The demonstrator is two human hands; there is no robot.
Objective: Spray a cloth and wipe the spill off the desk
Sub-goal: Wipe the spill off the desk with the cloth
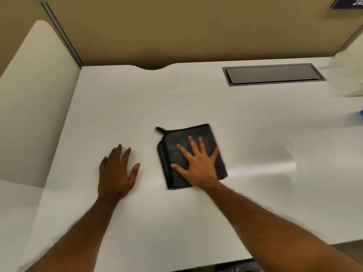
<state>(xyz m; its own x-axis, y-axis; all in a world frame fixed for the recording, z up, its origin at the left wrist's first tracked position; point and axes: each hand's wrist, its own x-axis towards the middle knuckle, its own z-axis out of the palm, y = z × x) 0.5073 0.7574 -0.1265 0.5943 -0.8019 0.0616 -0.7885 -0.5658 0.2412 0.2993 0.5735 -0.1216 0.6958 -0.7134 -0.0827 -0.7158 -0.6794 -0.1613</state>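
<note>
A folded dark grey cloth (176, 152) lies flat in the middle of the white desk (196, 101). My right hand (198, 163) presses down on it with the fingers spread, palm on the cloth's near right part. My left hand (116, 171) rests flat on the bare desk to the left of the cloth, apart from it, holding nothing. To the right of the cloth the desk surface carries a faint shiny streak (275, 165). No spray bottle can be made out clearly.
A grey cable hatch (273, 74) is set into the desk at the back right. A blurred clear object (353, 83) and something blue (361, 112) sit at the far right edge. Tan partition walls (176, 30) close off the back and the left.
</note>
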